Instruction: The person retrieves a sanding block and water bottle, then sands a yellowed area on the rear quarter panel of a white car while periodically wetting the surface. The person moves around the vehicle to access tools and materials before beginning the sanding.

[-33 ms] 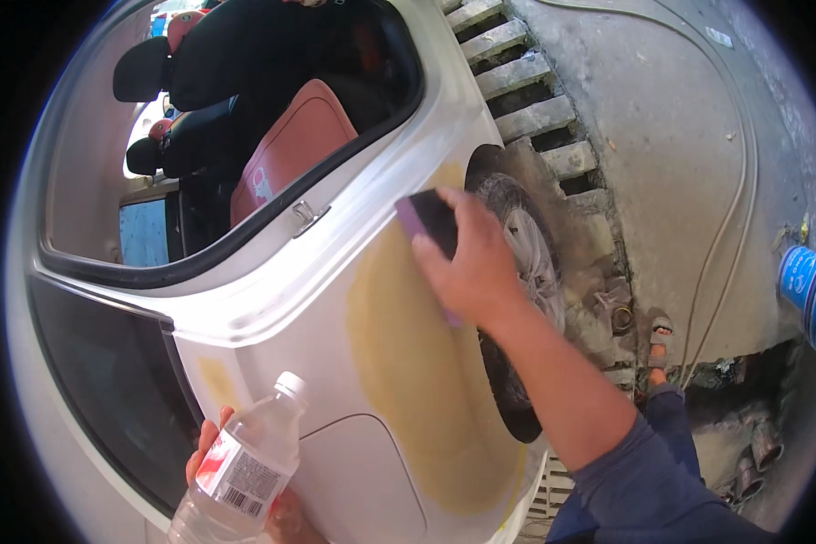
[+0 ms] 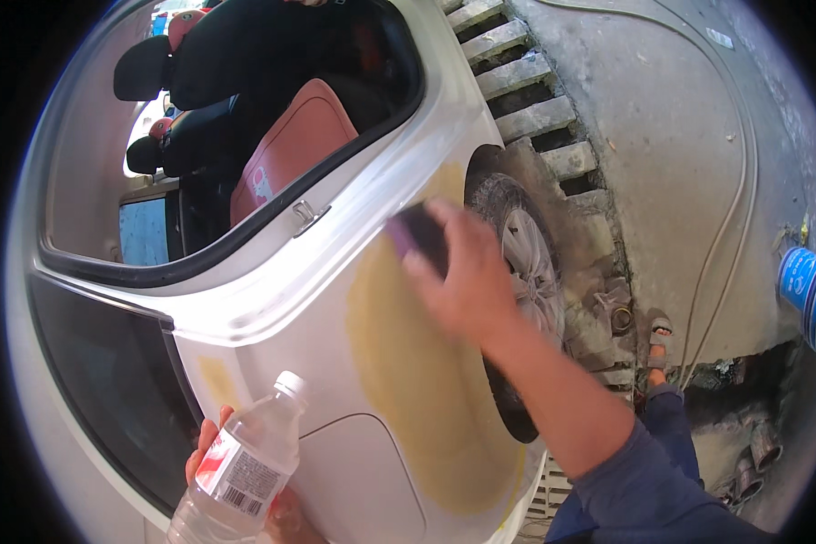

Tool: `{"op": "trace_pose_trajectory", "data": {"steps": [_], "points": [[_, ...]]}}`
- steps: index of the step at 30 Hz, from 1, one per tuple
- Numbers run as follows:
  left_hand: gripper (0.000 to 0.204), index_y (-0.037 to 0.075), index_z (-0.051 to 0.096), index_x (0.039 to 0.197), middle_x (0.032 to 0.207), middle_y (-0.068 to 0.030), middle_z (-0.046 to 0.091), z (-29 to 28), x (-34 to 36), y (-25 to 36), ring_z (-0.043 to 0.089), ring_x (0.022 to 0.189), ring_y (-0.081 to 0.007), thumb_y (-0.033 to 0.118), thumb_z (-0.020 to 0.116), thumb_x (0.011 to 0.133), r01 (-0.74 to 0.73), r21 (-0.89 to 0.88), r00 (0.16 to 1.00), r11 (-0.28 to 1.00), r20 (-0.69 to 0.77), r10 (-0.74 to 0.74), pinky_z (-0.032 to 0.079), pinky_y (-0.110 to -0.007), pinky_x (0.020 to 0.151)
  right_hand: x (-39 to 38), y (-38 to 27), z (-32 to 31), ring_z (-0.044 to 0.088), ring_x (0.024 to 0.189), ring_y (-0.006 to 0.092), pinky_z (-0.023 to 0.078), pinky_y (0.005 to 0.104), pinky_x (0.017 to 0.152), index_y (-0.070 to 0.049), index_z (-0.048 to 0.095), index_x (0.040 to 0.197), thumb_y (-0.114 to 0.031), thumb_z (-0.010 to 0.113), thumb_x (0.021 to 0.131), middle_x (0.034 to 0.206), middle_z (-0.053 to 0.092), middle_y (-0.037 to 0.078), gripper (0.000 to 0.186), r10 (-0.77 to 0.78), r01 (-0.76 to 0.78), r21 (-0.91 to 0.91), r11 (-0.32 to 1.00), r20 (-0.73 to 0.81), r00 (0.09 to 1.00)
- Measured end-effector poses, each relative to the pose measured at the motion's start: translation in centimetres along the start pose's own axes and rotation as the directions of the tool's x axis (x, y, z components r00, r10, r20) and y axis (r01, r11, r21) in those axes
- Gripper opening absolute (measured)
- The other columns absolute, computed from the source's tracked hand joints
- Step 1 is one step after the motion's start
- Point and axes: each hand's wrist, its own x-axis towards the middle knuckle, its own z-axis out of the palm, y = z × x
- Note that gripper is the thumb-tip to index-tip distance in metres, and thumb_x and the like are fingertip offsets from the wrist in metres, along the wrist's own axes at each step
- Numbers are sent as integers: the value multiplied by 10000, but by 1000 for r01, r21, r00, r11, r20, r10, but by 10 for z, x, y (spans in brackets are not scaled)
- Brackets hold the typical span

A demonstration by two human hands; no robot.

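Note:
My right hand (image 2: 471, 281) is closed round a black and purple sanding block (image 2: 423, 238), somewhat blurred. It holds the block against the upper part of a yellowish patch (image 2: 399, 381) on the white car's rear side panel (image 2: 326, 363), just left of the wheel arch. My left hand (image 2: 205, 442) grips a clear plastic bottle (image 2: 276, 426) with a white cap and a red and white label. The bottle is tilted a little, cap up, in front of the panel. Much of the left hand is hidden behind it.
The car's rear wheel (image 2: 526, 249) is beside my right hand. A fuel flap (image 2: 363, 471) lies below the patch. Slotted concrete drain covers (image 2: 539, 118) run along the floor. A hose (image 2: 743, 199) crosses the ground, and a blue can (image 2: 805, 295) stands at the right.
My right hand and the sanding block have slid slightly left and down over the panel. My left hand and the bottle have stayed in place.

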Motion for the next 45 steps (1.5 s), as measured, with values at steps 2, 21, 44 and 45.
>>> {"op": "trace_pose_trajectory", "data": {"steps": [2,21,44,45], "points": [[1040,103,209,1539,1571,-227,297,-2,-3,-10,406,1395,-423,658,699,808,25,-36,999,999,-26,-26,334,-591,1156,-29,-25,2,525,1193,424,436,523,979,-43,464,1367,-214,686,828,1356,533,225,608,-239,237,-72,969,-13,971],[1059,82,216,1532,1536,-206,365,6,1,1,448,1367,-397,669,709,801,22,7,998,1000,57,-22,388,-560,1124,10,13,7,548,1134,415,440,513,953,-8,476,1338,-226,690,857,1302,569,226,569,7,-10,-34,999,-83,997],[1105,120,288,1446,1436,-199,446,16,4,1,502,1315,-412,608,876,648,36,-96,999,995,-32,-39,467,-536,1080,-32,-33,9,544,1044,368,447,497,879,-116,485,1415,-216,733,761,1435,488,183,706,-219,216,-130,968,-9,976],[1109,126,283,1452,1446,-201,443,19,5,5,498,1317,-419,596,883,646,52,-124,998,991,-29,-56,466,-538,1078,-31,-32,8,543,1042,365,447,494,879,-117,479,1422,-212,732,762,1434,489,181,713,-219,214,-128,968,-25,975]]}}
